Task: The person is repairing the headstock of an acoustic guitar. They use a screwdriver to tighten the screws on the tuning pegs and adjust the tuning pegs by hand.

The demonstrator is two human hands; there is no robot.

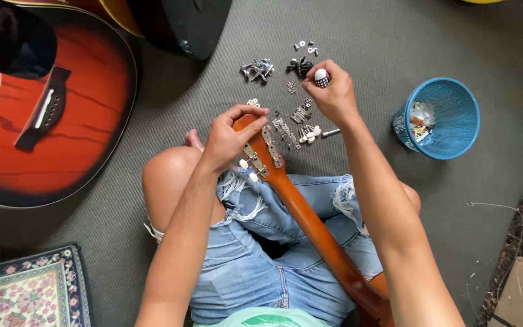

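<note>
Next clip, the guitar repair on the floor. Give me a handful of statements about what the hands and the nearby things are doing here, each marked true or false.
1. The left hand grips the headstock of the guitar neck lying across the lap. True.
2. The right hand is empty. False: it holds a small tool with a white-tipped handle.
3. A blue basket stands on the carpet to the person's right. True.
4. The small metal parts lie inside the basket. False: they are spread on the carpet beyond the headstock.
5. A red guitar body lies to the person's left. True.
6. Both hands are on the red guitar body. False: neither touches it.
</note>
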